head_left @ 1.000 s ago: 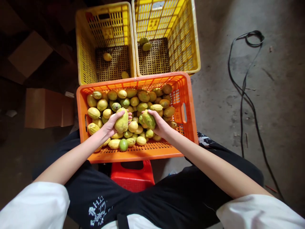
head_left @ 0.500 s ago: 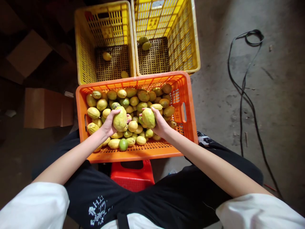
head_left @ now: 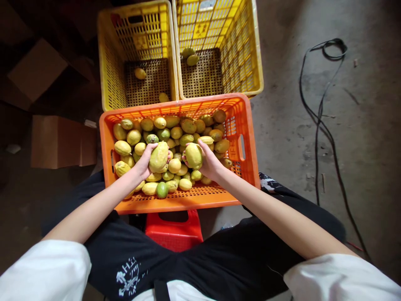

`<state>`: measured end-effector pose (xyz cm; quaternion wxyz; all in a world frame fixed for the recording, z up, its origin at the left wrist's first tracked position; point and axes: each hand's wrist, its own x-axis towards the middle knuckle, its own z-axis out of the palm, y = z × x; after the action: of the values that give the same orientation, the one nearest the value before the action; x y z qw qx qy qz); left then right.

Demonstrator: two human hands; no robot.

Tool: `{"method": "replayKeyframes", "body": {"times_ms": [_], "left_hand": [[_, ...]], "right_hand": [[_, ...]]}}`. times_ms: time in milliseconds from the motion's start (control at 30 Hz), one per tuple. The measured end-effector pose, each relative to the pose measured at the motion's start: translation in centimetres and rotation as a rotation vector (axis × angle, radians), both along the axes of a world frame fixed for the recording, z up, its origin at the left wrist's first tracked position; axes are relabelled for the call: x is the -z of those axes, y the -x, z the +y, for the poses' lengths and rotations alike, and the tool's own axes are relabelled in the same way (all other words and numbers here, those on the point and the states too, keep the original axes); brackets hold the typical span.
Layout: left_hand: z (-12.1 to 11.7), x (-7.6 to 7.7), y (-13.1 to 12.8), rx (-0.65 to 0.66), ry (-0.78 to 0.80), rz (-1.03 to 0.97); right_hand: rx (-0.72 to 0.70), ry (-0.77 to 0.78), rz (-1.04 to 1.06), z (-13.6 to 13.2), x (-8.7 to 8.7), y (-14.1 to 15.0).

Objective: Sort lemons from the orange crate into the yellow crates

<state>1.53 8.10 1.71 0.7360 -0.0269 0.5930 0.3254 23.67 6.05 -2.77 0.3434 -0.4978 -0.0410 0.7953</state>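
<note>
Over the orange crate (head_left: 175, 205), my left hand (head_left: 145, 162) is closed round a large, lumpy yellow lemon (head_left: 158, 156). A slightly smaller yellow-green lemon (head_left: 194, 156) is in my right hand (head_left: 210, 161), its fingers curled behind the fruit. The two held lemons are apart, side by side above the pile. Beneath them many loose lemons (head_left: 149, 189) cover the crate's bottom, mostly yellow with some greenish ones. One round, plainly green fruit (head_left: 162, 190) lies near the front wall.
Behind the orange crate stand a left yellow crate (head_left: 105, 62) and a right yellow crate (head_left: 258, 62), each with a couple of lemons inside. A red plastic stool (head_left: 175, 236) is under the orange crate's front. Cardboard boxes (head_left: 56, 142) lie left; a black cable (head_left: 333, 150) runs along the right floor.
The lemon in my right hand has turned a little and shifted slightly left. My left hand's lemon has moved marginally down and right. Both hands still hold their fruit.
</note>
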Motion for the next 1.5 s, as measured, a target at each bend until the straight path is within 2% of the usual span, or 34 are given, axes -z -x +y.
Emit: {"method": "replayKeyframes", "body": {"times_ms": [267, 467, 700, 1033, 1300, 1500], "left_hand": [[-0.4, 0.8, 0.6, 0.027, -0.046, 0.026], [-0.1, 0.2, 0.7, -0.026, -0.052, -0.015], [-0.1, 0.0, 0.3, 0.012, -0.045, 0.010], [0.0, 1.6, 1.3, 0.000, -0.034, -0.039], [-0.1, 0.3, 0.8, 0.041, -0.029, -0.004], [-0.7, 1.5, 1.3, 0.087, -0.013, 0.042]], "right_hand": [[0.014, -0.047, -0.040, -0.4, -0.2, 0.0], [0.053, -0.057, 0.009, 0.0, -0.8, 0.3], [0.026, 0.007, 0.039, 0.2, -0.5, 0.3], [0.023, -0.079, 0.022, -0.3, -0.3, -0.1], [0.120, -0.042, -0.014, -0.1, -0.6, -0.4], [0.094, -0.040, -0.054, -0.2, -0.7, 0.2]]}}
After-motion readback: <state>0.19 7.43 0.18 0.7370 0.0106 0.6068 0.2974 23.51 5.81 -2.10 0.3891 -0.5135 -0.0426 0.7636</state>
